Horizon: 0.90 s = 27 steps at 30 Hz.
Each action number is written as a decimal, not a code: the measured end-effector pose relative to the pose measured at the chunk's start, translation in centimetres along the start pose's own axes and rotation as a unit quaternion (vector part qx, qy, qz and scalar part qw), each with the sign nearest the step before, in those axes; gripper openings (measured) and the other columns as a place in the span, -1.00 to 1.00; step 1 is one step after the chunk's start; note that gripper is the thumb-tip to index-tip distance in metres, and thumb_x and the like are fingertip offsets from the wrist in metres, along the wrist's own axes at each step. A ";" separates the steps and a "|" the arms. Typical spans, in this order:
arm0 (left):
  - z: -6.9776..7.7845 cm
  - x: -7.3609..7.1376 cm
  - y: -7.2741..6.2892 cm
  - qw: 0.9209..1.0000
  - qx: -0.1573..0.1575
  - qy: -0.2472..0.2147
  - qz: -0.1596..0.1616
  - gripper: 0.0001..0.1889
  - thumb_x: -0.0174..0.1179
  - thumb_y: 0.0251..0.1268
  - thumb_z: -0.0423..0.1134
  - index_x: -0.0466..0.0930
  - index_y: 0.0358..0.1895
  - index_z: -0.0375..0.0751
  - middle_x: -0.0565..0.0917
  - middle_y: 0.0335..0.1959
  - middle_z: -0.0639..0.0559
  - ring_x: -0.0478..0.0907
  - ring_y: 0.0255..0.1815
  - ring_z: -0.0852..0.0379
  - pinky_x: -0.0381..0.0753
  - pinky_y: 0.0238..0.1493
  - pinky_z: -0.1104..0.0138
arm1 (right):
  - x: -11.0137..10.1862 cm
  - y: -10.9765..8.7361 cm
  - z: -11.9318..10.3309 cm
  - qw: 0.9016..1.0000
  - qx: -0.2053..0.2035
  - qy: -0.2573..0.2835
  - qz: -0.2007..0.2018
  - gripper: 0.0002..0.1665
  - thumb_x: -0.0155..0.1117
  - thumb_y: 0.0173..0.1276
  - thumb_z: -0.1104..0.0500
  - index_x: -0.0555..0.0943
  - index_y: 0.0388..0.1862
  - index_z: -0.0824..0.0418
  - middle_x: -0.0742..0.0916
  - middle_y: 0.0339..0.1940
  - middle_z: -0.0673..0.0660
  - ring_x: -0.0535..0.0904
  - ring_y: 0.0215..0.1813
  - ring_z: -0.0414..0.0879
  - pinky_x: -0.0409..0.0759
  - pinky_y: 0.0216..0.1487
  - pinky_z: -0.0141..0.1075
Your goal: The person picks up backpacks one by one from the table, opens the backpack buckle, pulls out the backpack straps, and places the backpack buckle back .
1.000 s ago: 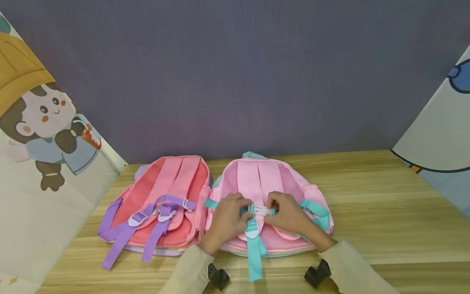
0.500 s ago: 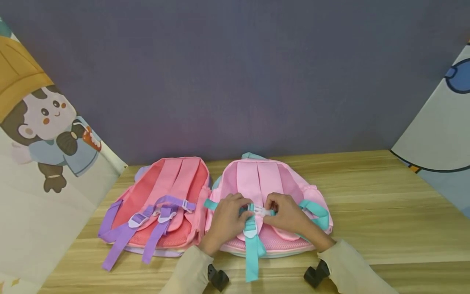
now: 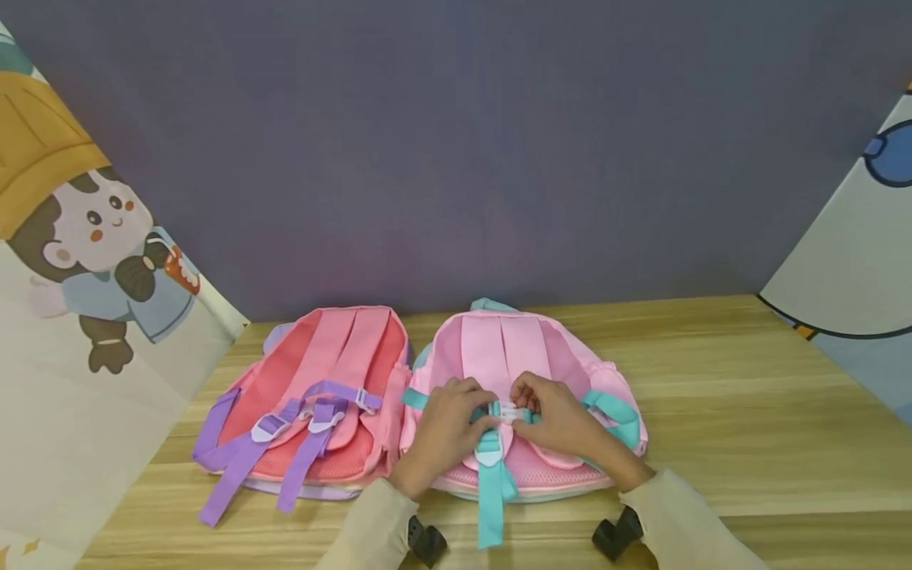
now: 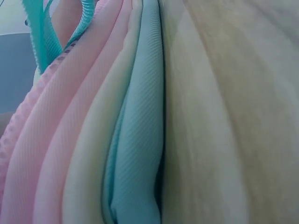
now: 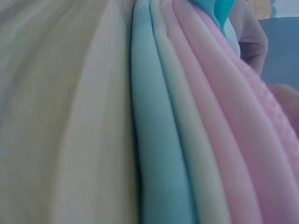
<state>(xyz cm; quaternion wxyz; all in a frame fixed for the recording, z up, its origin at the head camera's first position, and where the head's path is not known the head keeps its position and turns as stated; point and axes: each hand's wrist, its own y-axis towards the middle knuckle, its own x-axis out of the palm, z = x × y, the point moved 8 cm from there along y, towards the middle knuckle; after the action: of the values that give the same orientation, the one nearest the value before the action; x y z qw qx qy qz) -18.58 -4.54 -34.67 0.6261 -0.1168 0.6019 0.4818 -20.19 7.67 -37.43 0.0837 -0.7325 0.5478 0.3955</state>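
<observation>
A light pink backpack (image 3: pixel 442 348) lies back side up on the wooden table. Over its middle, a white side-release buckle (image 3: pixel 509 412) on teal webbing sits between both hands. My left hand (image 3: pixel 445 423) pinches the buckle's left end with thumb and fingers. From the other side, my right hand (image 3: pixel 559 412) pinches the right end and its strap. The two halves meet; whether they are fully latched I cannot tell. A teal strap (image 3: pixel 490 507) hangs down from a white slider below the buckle. Both wrist views mostly show the backpack's layered edge (image 4: pixel 140 116), with fingers barely visible.
To the left, touching the pink backpack, lies a coral backpack (image 3: pixel 285 372) with purple straps (image 3: pixel 238 475) and white buckles. A dark grey panel (image 3: pixel 456 158) rises behind the wooden table (image 3: pixel 712 412). Cartoon-printed walls (image 3: pixel 43 396) stand at both sides.
The buckle's halves have come closer together, and less of the white prongs shows between the hands. My left fingers have shifted slightly right. The coral backpack has stayed in place.
</observation>
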 end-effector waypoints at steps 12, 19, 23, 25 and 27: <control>0.1 0.2 -0.1 1.000 -0.003 0.012 -0.006 -0.71 0.36 0.10 -0.11 0.66 -0.12 -0.11 0.63 -0.33 0.11 0.50 -0.24 0.14 0.37 -0.25 0.35 | 0.0 -0.1 -1.9 0.996 -0.085 -0.027 0.013 -0.65 0.39 0.10 0.26 0.57 -0.10 0.20 0.57 -0.35 -0.07 0.44 -0.31 -0.28 0.49 -0.26 -0.41; -0.2 0.2 -0.2 0.999 -0.009 -0.031 -0.002 -0.70 0.38 0.08 -0.17 0.54 -0.13 -0.10 0.62 -0.37 0.11 0.52 -0.27 0.15 0.43 -0.18 0.29 | 0.3 -0.2 -2.0 0.995 -0.086 -0.048 0.004 -0.72 0.38 0.19 0.18 0.64 -0.11 0.20 0.58 -0.34 -0.08 0.42 -0.32 -0.29 0.49 -0.25 -0.41; -0.2 0.2 -0.2 0.999 -0.012 -0.034 -0.006 -0.71 0.37 0.10 -0.17 0.54 -0.14 -0.11 0.61 -0.38 0.11 0.50 -0.28 0.15 0.44 -0.17 0.28 | 0.3 -0.2 -1.9 0.995 -0.087 -0.039 0.005 -0.74 0.39 0.19 0.19 0.65 -0.13 0.19 0.56 -0.36 -0.09 0.42 -0.33 -0.29 0.48 -0.27 -0.43; -0.2 0.3 -0.1 0.999 -0.013 -0.031 -0.010 -0.71 0.37 0.10 -0.16 0.54 -0.14 -0.12 0.60 -0.38 0.10 0.50 -0.28 0.15 0.44 -0.17 0.28 | 0.2 -0.2 -1.9 0.995 -0.090 -0.036 0.007 -0.75 0.39 0.19 0.18 0.66 -0.14 0.18 0.55 -0.38 -0.09 0.43 -0.33 -0.30 0.48 -0.27 -0.43; -0.2 0.2 0.0 0.999 -0.014 -0.028 -0.013 -0.71 0.37 0.10 -0.15 0.54 -0.15 -0.13 0.60 -0.38 0.10 0.49 -0.28 0.15 0.45 -0.17 0.28 | 0.2 -0.2 -1.9 0.995 -0.093 -0.033 0.009 -0.75 0.40 0.18 0.18 0.66 -0.15 0.18 0.54 -0.39 -0.09 0.43 -0.34 -0.29 0.48 -0.29 -0.43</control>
<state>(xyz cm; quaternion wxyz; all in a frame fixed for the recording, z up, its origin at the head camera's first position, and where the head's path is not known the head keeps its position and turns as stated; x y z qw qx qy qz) -18.75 -4.52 -34.90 0.6470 -0.1201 0.5760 0.4850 -19.12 6.59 -36.35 0.0301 -0.7189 0.5121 0.4691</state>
